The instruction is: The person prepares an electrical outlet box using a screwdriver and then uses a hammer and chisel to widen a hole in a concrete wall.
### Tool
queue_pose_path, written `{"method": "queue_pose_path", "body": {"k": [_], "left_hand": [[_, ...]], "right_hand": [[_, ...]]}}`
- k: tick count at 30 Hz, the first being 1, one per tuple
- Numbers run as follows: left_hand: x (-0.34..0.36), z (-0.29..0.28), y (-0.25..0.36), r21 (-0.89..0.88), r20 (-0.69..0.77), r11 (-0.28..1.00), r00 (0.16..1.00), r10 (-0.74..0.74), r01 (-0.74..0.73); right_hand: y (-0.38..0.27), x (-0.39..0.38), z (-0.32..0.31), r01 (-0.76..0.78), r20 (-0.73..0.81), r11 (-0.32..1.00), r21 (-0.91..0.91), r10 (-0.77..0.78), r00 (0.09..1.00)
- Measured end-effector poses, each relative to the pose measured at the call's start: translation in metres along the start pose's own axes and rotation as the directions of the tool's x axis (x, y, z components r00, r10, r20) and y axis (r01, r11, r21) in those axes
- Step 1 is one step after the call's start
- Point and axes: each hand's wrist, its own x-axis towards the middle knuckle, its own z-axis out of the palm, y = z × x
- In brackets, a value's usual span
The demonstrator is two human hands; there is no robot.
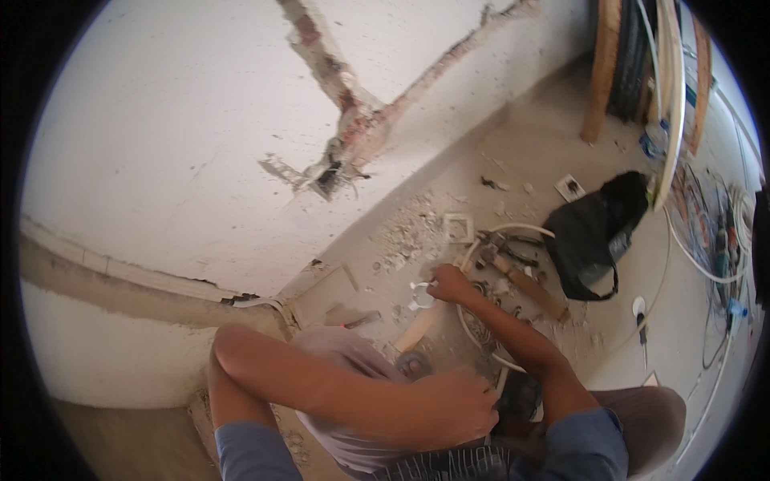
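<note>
My right hand [451, 283] is closed on a thin white ring-shaped bracket [421, 295], held low over the dusty floor by its right edge. My left hand [461, 405] lies across my lap, smeared by motion; its fingers do not show clearly. Just right of my right hand lies a hammer [525, 287] with a wooden handle, among other hand tools. Beyond it, a white square frame [459, 228] rests by the rubble. A pale wooden piece [419, 327] lies below the bracket.
The white wall [200, 120] has a chiselled channel [353, 112] with wires at a dark box opening [327, 178]. Plaster rubble [405, 236] covers the floor along it. A black bag [581, 240], white cable [521, 228], a screwdriver [642, 337] and tangled wires [706, 216] lie to the right.
</note>
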Motion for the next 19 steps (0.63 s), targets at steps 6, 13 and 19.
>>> {"method": "queue_pose_path", "body": {"k": [6, 13, 19], "left_hand": [[-0.009, -0.002, 0.027, 0.014, 0.108, 0.999, 0.993, 0.04, -0.042], [-0.019, -0.025, 0.021, 0.043, 0.127, 0.996, 0.989, 0.073, -0.079], [-0.063, -0.03, -0.108, -0.731, -0.074, 0.666, 0.954, -0.291, 0.146]], "right_hand": [[-0.012, -0.017, 0.017, -0.025, -0.069, 0.987, 0.162, 0.037, 0.997], [0.022, 0.0, -0.072, -0.085, -0.28, 0.995, 0.055, 0.097, 0.955], [0.0, 0.013, -0.195, -0.153, 0.043, 0.966, -0.21, 0.165, 0.985]]}}
